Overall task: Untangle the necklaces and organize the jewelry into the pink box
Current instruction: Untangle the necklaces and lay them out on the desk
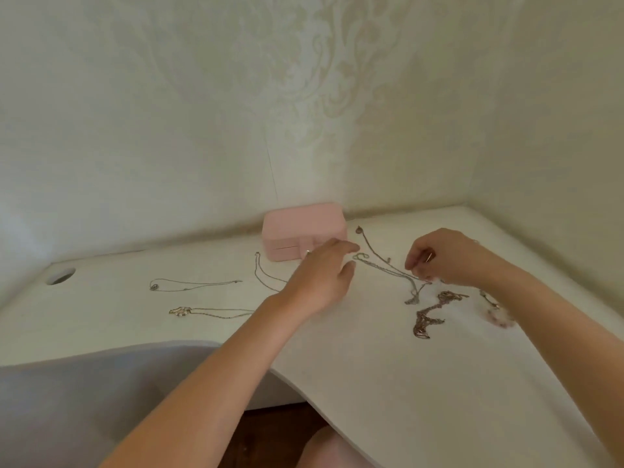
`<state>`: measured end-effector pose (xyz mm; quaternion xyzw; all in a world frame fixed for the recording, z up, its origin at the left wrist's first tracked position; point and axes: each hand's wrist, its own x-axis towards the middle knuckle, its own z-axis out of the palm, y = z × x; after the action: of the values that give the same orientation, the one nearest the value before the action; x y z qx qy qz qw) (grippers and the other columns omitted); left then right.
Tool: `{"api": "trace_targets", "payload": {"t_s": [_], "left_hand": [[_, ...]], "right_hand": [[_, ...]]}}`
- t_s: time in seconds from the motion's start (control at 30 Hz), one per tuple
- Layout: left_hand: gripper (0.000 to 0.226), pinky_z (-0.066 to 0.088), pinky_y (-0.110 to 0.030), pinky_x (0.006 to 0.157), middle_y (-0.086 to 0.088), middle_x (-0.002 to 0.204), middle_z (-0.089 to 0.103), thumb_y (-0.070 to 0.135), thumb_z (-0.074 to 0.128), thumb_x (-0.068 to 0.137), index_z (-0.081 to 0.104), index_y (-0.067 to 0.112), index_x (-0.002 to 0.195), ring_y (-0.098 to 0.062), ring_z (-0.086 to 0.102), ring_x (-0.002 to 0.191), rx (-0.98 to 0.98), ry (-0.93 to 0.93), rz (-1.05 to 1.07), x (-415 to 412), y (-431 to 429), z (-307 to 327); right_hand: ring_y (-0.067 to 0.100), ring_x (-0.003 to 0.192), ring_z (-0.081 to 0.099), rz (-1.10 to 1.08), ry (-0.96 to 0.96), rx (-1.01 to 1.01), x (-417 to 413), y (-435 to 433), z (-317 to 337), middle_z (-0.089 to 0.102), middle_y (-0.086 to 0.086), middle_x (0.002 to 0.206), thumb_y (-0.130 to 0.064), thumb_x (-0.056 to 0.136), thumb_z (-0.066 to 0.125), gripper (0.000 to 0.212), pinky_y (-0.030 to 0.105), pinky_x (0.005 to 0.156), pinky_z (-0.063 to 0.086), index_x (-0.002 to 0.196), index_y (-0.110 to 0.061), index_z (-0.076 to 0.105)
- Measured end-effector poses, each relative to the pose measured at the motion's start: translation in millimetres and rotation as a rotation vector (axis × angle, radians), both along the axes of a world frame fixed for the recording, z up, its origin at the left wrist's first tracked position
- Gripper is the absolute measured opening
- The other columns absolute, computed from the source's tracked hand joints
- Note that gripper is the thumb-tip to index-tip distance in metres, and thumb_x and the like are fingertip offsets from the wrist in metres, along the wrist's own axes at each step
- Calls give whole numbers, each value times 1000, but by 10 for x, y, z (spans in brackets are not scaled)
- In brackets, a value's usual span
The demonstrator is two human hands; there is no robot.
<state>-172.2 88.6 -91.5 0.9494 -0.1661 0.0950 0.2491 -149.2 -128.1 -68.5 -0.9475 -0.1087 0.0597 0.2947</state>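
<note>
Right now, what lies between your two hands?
Head view: a silver chain on the desk, running from near the left hand to the right hand, which pinches it.

White table (371,383), closed pink box (304,231), scattered necklaces (196,284)

The pinkish piece (500,318) at far right is too blurred to identify.

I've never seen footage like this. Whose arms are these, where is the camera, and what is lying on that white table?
No machine here: a person wears one camera on the head, looking down at their own arms. The left hand reaches forward open, holding nothing. The right hand pinches a silver chain that lies on the white table. A closed pink box stands by the wall. Other necklaces lie spread to the left; a darker tangle lies near the right arm.
</note>
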Motion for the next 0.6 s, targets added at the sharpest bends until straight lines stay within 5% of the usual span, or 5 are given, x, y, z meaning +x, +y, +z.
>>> {"api": "trace_targets", "payload": {"t_s": [0.2,0.43,0.6], "left_hand": [[52,23,-30,113,-3,155,26,33,33,102,24,15,149,-20,27,140,162,144,-130,-10,-468,-340],[56,7,-31,117,-3,157,18,40,28,101,20,13,149,-16,15,144,207,106,59,78,-530,-486],[56,22,-36,112,-11,148,33,41,32,100,28,6,144,-26,31,135,207,113,216,1,-569,-456]], "right_hand": [[6,80,60,34,-76,82,-70,-134,-239,66,-5,87,-4,81,65,21,6,61,41,78,-24,69],[7,94,58,44,-61,-69,-13,-310,-274,65,-7,110,-10,93,52,25,8,70,39,103,-25,69],[15,116,53,61,-58,-275,-70,-356,-241,57,-3,130,-9,97,40,35,18,86,38,121,-23,63]]}}
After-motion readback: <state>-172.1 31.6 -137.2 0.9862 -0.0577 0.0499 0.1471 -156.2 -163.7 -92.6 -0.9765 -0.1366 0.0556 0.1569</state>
